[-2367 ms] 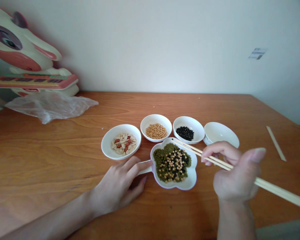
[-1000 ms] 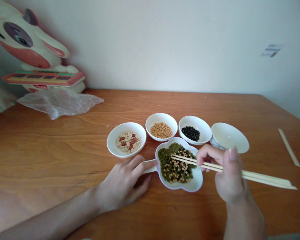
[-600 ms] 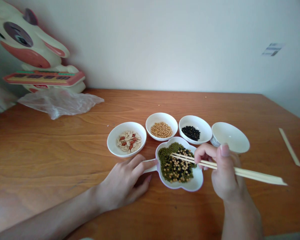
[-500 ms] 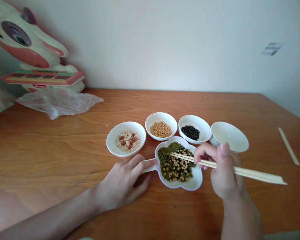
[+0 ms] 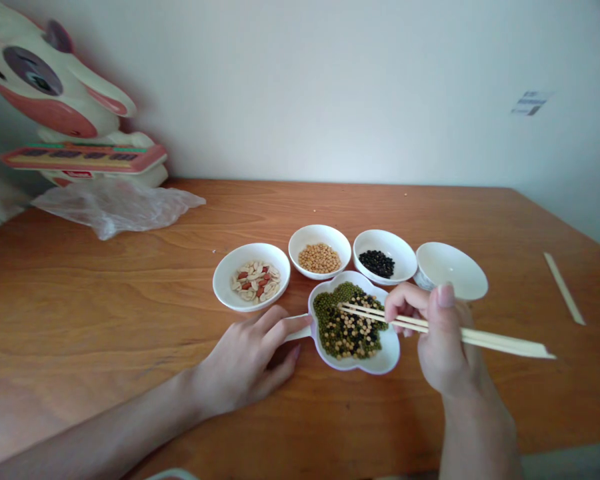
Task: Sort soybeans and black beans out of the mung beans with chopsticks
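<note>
**Chopstick tips parked over the mixed bean dish**

Head cam, only view here. The right hand is pinched around a pair of pale wooden chopsticks, thumb on top and fingers curled under. Their long axis runs nearly sideways, butt ends sticking out to the right and the tips pointing left over the flower-shaped dish. So the beans lie just left of the right fingers, and that's clearly the nearer hand to them. Can't tell if the tips are actually gripping a bean, too small.

The left hand lies flat and relaxed on the wooden table, fingertips on the dish's stubby handle, not clenched.

The dish is glossy white and holds a matte jumble of green, yellow and black beans. Behind it sit four round white bowls: peanuts, yellow beans, black beans and an empty bowl, tilted.
</note>
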A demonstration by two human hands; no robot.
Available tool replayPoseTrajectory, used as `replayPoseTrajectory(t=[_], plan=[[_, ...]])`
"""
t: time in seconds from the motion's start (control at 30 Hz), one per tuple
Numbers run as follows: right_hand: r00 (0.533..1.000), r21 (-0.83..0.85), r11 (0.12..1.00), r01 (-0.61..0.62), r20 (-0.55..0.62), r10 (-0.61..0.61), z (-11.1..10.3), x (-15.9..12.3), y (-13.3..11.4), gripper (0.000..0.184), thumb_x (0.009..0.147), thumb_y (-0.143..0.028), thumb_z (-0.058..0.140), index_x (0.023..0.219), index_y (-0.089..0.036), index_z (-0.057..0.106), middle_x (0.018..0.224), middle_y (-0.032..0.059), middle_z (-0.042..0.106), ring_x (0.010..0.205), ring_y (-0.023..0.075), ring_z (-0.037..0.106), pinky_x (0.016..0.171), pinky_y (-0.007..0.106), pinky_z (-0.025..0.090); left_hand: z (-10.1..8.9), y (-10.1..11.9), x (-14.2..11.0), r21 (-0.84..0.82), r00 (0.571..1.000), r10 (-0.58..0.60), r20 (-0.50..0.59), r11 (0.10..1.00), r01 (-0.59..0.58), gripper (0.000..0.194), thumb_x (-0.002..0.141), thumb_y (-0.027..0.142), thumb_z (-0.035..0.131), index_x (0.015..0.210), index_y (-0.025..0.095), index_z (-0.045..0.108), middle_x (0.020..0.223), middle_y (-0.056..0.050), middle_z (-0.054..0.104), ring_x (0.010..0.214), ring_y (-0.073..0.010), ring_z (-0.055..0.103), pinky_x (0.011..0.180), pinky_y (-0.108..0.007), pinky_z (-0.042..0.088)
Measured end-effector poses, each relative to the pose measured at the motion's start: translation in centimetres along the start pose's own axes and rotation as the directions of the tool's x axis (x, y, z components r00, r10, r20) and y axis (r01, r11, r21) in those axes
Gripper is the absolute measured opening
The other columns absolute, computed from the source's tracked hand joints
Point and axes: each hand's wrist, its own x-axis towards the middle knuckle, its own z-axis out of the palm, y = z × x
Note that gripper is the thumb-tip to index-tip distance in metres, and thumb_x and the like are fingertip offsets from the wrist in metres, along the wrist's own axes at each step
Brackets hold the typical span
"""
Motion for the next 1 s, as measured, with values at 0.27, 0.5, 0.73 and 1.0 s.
replayPoseTrajectory(t=[0.27, 0.5, 0.73, 1.0], plan=[[0.998, -0.069, 0.996, 0.06, -0.029, -0.062, 0.31, 0.4, -0.07, 0.077, 0.113, -0.063, 0.017, 0.069, -0.022, 0.064, 0.06, 0.0015, 0.056, 0.059, 0.0149, 0.053, 0.058, 0.034, 0.036, 0.08, -0.1, 0.21, -0.001, 1.0, 0.001, -0.005, 1.0, -0.001, 0.054, 0.103, 0.019, 0.059, 0.153, 0.031, 0.044, 0.118, -0.007, 0.067, 0.098, -0.0249, 0.073, 0.084, -0.044, 0.066], [0.996, -0.055, 0.996, 0.074, -0.046, -0.077, 0.33, 0.21, -0.42, 0.078, 0.114, -0.063, 0.016, 0.069, -0.022, 0.065, 0.059, 0.0012, 0.055, 0.059, 0.0145, 0.052, 0.058, 0.034, 0.036, 0.08, -0.08, 0.02, -0.005, 1.0, -0.006, -0.004, 1.0, 0.006, 0.054, 0.102, 0.018, 0.06, 0.153, 0.031, 0.045, 0.118, -0.007, 0.067, 0.099, -0.0246, 0.073, 0.085, -0.044, 0.066], [0.998, -0.053, 0.998, 0.045, -0.031, -0.047, 0.3, 0.18, -0.5, 0.077, 0.112, -0.066, 0.017, 0.07, -0.022, 0.064, 0.061, 0.0013, 0.058, 0.06, 0.0141, 0.054, 0.058, 0.033, 0.037, 0.22, -0.22, -0.14, -0.01, 1.0, -0.018, 0.005, 1.0, 0.018, 0.055, 0.103, 0.019, 0.06, 0.155, 0.032, 0.044, 0.119, -0.006, 0.067, 0.099, -0.024, 0.073, 0.086, -0.044, 0.066], [0.993, -0.072, 0.994, 0.086, -0.081, -0.091, 0.56, 0.37, -0.46, 0.069, 0.115, -0.058, 0.028, 0.069, -0.021, 0.065, 0.058, -0.0005, 0.053, 0.058, 0.0123, 0.052, 0.058, 0.031, 0.038, 0.16, -0.12, -0.1, 0.002, 1.0, -0.012, -0.005, 1.0, 0.012, 0.053, 0.103, 0.02, 0.06, 0.153, 0.031, 0.046, 0.118, -0.006, 0.067, 0.099, -0.024, 0.073, 0.086, -0.042, 0.065]])
